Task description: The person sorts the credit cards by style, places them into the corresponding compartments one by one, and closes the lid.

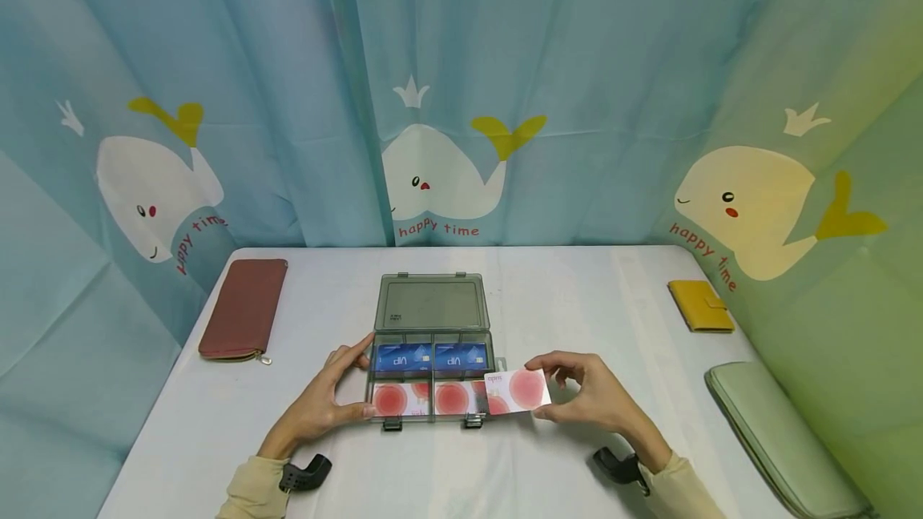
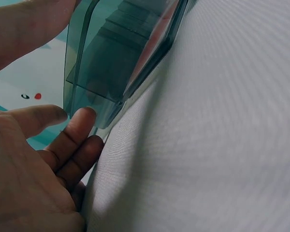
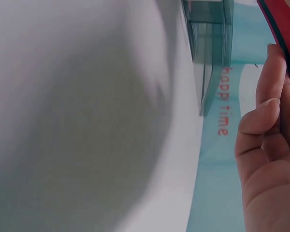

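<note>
A translucent grey-green plastic storage box [image 1: 433, 376] lies with its lid [image 1: 433, 303] folded back. Two blue VIP cards [image 1: 403, 357] [image 1: 460, 357] show in its rear compartments, two pink-and-white cards [image 1: 390, 400] [image 1: 452, 399] in its front ones. At the box's left side, my left hand [image 1: 324, 395] holds it, thumb at the front corner and forefinger at the rear. My right hand [image 1: 587, 391] pinches another pink-and-white card [image 1: 517, 391] by its right end, raised at the box's front right; its left edge overlaps the card behind it. In the right wrist view only a red part of a card [image 3: 285, 24] shows.
A brown zip wallet [image 1: 245, 307] lies at the table's back left. Toward the right edge are a small yellow wallet [image 1: 699, 307] and a pale green case [image 1: 786, 439]. A curtain [image 1: 606, 62] with whales hangs behind the white-covered table [image 1: 577, 295].
</note>
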